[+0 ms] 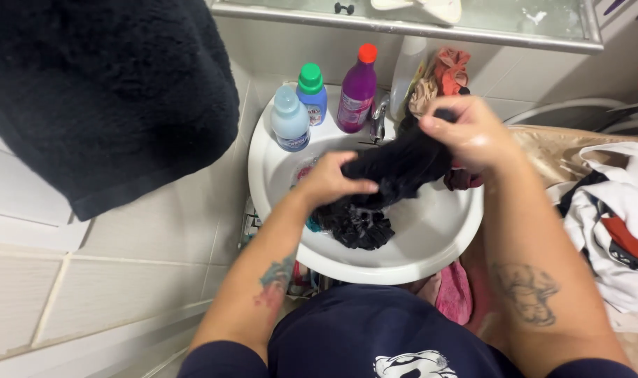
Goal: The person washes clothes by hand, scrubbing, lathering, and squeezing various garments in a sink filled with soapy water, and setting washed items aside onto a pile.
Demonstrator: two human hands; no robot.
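Both hands are clenching a black garment (396,171) over the sink (431,245): left hand (329,182) low, right hand (469,133) high. Wet cloth: probably limp, heavy, slippery; bunched folds are offering the best hold.

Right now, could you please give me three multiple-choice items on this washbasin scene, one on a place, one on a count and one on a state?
1. Where does the black garment lie?
A. over the white basin
B. on the floor
C. on the glass shelf

2. How many bottles stand at the back of the basin rim, left of the tap?
A. one
B. three
C. five

3. How do the hands hold the garment?
A. both grip it
B. only the right hand grips it
C. neither touches it

Answers:
1 A, the dark cloth hangs into the bowl.
2 B, a pale blue bottle, a green-capped bottle and a purple bottle.
3 A, left hand and right hand both close on the cloth.
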